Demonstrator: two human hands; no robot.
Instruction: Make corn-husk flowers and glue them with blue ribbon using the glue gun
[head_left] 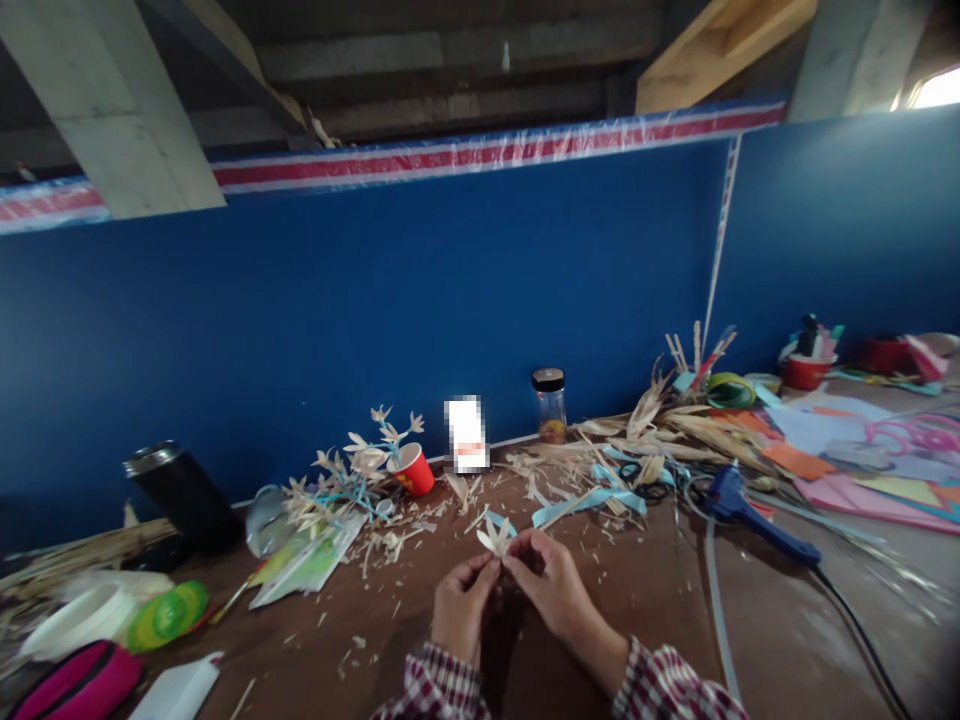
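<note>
Between my two hands, over the front middle of the table, is a small pale corn-husk flower (495, 538) with pointed petals spread upward. My left hand (463, 605) pinches its base from the left. The fingertips of my right hand (556, 590) are closed on the same flower from the right. Its base is mostly hidden by my fingers. Behind and to the left, similar finished husk flowers (367, 458) on light blue stems lean by a red paper cup (412, 470). Husk scraps and a light blue paper strip (589, 503) lie just beyond my hands.
A blue glue gun (757, 515) with a black cord lies at the right, near coloured paper (847, 490). Dried husks (675, 430) and a lidded jar (551, 408) stand along the blue partition. A dark thermos (180, 495) and a pink case (75, 685) are at the left.
</note>
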